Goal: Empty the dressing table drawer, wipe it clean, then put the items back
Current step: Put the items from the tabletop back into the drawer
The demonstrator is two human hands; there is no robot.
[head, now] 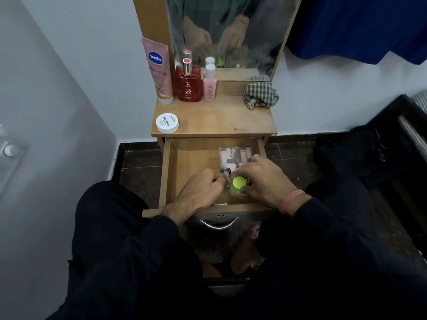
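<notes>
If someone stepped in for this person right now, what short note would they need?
Right hand grips a lime-green bottle inside the open drawer. Left hand is curled beside it; whether it holds anything is hidden. A clear pouch of small bottles still lies in the drawer. The checked cloth sits unused on the tabletop.
Done: drawer open. Whether emptying or refilling, I cannot tell.

A mirror (231, 31) stands well beyond the fingers (221, 180); a blue curtain (358, 26) hangs far right of them, above dark floor tiles (295, 162).
</notes>
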